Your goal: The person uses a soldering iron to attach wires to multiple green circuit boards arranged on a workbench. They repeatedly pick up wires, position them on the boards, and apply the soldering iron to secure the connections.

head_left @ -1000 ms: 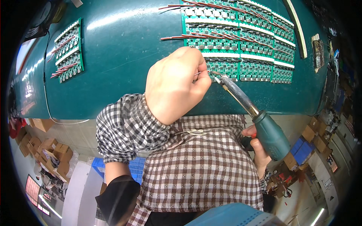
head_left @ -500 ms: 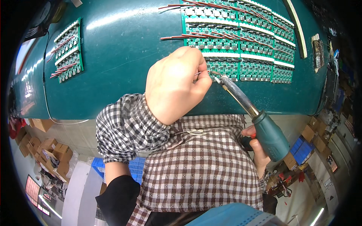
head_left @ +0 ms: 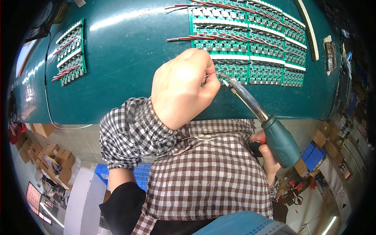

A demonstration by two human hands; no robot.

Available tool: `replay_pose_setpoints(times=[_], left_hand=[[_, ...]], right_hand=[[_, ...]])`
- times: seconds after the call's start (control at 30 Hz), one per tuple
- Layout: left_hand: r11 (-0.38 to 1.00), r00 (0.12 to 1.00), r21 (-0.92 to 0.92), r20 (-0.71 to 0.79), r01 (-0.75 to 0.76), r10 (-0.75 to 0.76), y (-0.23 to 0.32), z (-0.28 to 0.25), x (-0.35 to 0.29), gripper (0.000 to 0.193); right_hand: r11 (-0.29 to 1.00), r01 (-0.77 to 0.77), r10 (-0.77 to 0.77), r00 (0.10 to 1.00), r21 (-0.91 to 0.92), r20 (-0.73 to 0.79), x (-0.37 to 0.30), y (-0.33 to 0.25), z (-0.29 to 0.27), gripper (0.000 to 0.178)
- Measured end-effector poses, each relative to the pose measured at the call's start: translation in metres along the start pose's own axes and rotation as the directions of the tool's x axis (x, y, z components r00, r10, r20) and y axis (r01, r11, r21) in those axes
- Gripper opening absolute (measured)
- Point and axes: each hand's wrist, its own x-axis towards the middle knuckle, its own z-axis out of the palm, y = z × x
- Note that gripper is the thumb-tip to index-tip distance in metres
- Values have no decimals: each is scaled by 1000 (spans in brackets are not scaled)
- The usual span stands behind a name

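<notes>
Your left hand (head_left: 182,88) is pinching a thin wire (head_left: 206,76), circuit boards (head_left: 266,74) sitting at its 2 o'clock; right hand (head_left: 270,160) is gripping the soldering iron handle (head_left: 282,141) past the near edge, 4 o'clock. Tabletop (head_left: 121,66) is stretching wide toward 10.

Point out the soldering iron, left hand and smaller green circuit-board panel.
Soldering iron (head_left: 256,105): head view, on the metal barrel ahead of the handle.
Left hand (head_left: 182,86): head view, on its back.
Smaller green circuit-board panel (head_left: 72,55): head view, near the middle of its face.
</notes>
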Motion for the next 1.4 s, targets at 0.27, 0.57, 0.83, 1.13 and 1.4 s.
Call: replay_pose_setpoints(times=[0.27, 0.57, 0.83, 1.13, 1.4], left_hand=[[1000, 1000, -9, 0, -12, 12, -1, 1, 1, 13], [999, 999, 32, -51, -13, 15, 5, -2, -4, 12], [492, 921, -798, 192, 347, -339, 43, 4, -28, 17], [29, 845, -898, 401, 438, -353, 40, 18, -26, 17], [1, 846, -895, 422, 447, -324, 37, 23, -26, 17]], right_hand=[[985, -27, 40, 997, 171, -69, -5, -4, 6, 46], [861, -6, 81, 989, 509, -126, 4, -1, -2, 55], [784, 58, -28, 998, 618, -59, 3, 11, -2, 58], [762, 99, -78, 995, 640, -61, -6, 15, 2, 57], [755, 93, -68, 996, 649, -63, -9, 18, 2, 56]])
